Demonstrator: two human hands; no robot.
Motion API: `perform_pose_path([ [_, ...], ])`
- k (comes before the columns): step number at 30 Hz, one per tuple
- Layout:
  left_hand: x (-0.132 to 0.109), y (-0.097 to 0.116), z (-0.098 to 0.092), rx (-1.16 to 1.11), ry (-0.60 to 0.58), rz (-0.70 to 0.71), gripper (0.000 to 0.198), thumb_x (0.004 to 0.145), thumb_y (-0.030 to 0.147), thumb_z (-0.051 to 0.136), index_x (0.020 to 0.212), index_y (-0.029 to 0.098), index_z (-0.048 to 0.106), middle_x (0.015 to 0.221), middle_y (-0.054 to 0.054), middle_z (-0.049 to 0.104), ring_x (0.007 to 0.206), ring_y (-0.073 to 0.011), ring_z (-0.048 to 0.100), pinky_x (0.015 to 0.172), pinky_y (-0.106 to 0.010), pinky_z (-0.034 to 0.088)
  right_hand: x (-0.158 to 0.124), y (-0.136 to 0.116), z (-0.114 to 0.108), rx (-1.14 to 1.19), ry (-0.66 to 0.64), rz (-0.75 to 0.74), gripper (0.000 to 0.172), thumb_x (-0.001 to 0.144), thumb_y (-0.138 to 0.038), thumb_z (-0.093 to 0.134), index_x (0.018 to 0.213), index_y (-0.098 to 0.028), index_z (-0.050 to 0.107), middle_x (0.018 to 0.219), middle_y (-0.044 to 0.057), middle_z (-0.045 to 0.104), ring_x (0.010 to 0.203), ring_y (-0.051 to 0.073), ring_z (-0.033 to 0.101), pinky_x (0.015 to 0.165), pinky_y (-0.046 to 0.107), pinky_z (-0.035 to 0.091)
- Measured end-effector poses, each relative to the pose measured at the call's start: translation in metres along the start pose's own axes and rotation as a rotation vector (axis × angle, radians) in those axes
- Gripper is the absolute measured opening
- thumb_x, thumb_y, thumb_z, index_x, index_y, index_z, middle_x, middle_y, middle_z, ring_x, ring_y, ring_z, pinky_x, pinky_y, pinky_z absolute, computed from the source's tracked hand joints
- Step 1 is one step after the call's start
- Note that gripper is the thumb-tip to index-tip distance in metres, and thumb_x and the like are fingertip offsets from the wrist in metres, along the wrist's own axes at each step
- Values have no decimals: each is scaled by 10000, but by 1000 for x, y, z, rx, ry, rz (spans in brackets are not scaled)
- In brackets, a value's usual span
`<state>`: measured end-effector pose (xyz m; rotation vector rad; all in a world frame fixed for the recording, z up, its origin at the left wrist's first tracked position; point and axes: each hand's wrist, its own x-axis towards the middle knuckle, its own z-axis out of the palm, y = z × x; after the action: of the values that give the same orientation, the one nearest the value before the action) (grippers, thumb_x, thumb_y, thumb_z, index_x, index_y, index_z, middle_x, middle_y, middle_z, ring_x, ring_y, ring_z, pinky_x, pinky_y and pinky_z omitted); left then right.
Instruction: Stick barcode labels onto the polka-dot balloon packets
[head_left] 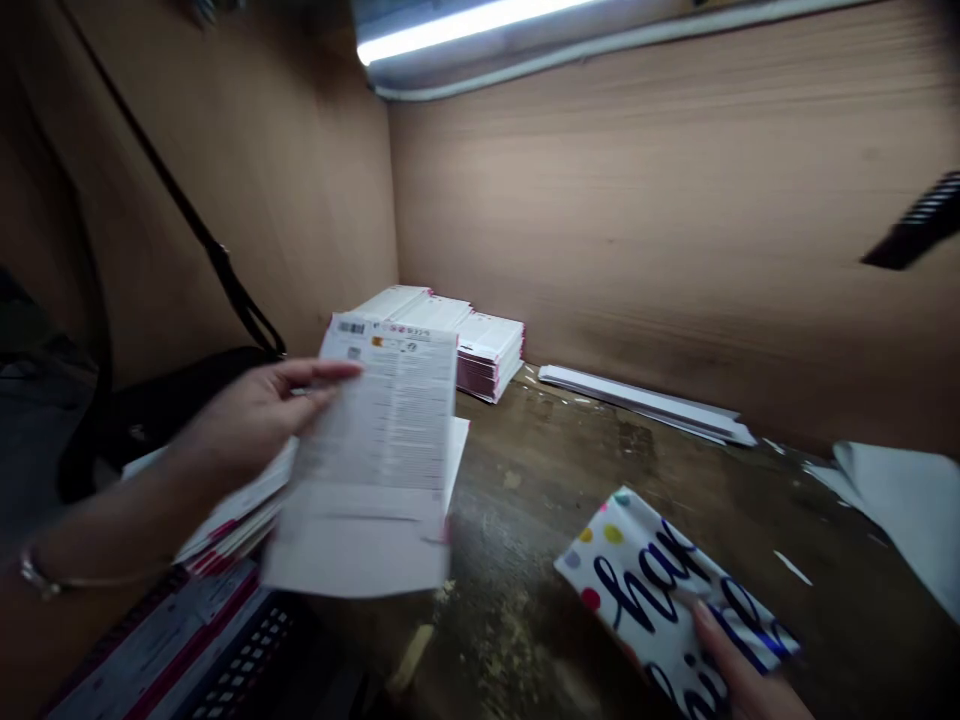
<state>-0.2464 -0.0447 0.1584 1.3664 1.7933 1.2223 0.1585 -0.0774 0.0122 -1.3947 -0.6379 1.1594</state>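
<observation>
Workbench (pixel 570 480): leaflet (pixel 375 450) in left hand (pixel 255 415).

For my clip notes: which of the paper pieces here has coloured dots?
The card under the right hand, front right. It shows coloured dots and dark blue script; the sheet in the left hand and the stack at the back show none.

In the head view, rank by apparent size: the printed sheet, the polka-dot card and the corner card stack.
1. printed sheet, in the left hand, close to the camera.
2. polka-dot card, under the right hand, partly cut off.
3. card stack, farther back, so its place below the card is unsure.
</observation>
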Motion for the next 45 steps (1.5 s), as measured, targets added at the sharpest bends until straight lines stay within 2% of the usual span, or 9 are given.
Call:
perform_pose_path([
  [4,-45,-24,109,-178,-311,-170,469,751,384,592,1162,161,621,1098,-82,671,899,-215,646,748,-292,527,0,-18,-4,224,313,47,304,752,-276,668,1030,-162,624,925,69,730,947,270,670,828,435,570],
  [7,-77,-44,150,35,-628,-219,611,760,377,563,1320,145,484,946,-93,698,688,-212,663,582,-303,526,-1,-31,-25,290,444,-30,273,764,-191,662,1032,-151,622,960,59,725,997,236,652,859,391,558],
  [12,-79,-28,159,684,-901,463,636,703,347,680,1309,262,508,1096,-122,678,998,-341,626,831,-457,488,-13,-33,-43,283,296,25,408,716,-207,729,1106,-187,609,970,44,729,997,250,653,885,411,544],
  [16,-41,-22,194,712,-1003,969,988,556,496,780,1410,286,331,1488,-150,297,1358,-377,257,1091,-586,140,-21,-24,-33,294,180,103,458,720,-219,726,1154,-172,587,1015,57,718,985,262,657,892,431,534],
  [20,-25,-38,230,665,-1076,1016,1038,579,729,627,1428,231,296,1486,-170,294,1373,-394,195,1086,-621,51,-22,-31,-42,343,231,91,480,735,-192,708,1192,-177,563,993,57,724,956,261,668,854,431,549],
  [25,-45,-48,236,670,-829,783,724,770,658,496,1382,285,391,1489,-156,284,1388,-389,133,1088,-589,141,-35,-35,-45,304,81,280,502,757,-199,700,1229,-164,535,949,89,731,889,273,688,795,445,564],
  [29,-35,-47,213,680,-1114,774,1226,438,727,718,1456,286,194,1537,-192,61,1380,-442,3,1067,-620,163,-43,-26,-34,275,39,367,477,828,-228,628,1269,-116,484,974,144,716,814,289,701,721,458,579],
  [33,-22,-42,195,765,-1252,861,1283,332,674,780,1439,300,250,1529,-193,115,1370,-465,42,1061,-659,77,-38,-28,-32,261,85,398,442,861,-213,571,1280,-112,471,1022,170,698,830,313,695,667,465,584],
  [45,-41,-56,241,680,-818,801,1128,518,843,540,1425,215,307,1513,-210,183,1385,-417,105,1090,-594,113,-11,-46,-32,168,-11,320,296,811,-201,619,1098,-129,607,966,125,721,829,271,701,779,462,561],
])
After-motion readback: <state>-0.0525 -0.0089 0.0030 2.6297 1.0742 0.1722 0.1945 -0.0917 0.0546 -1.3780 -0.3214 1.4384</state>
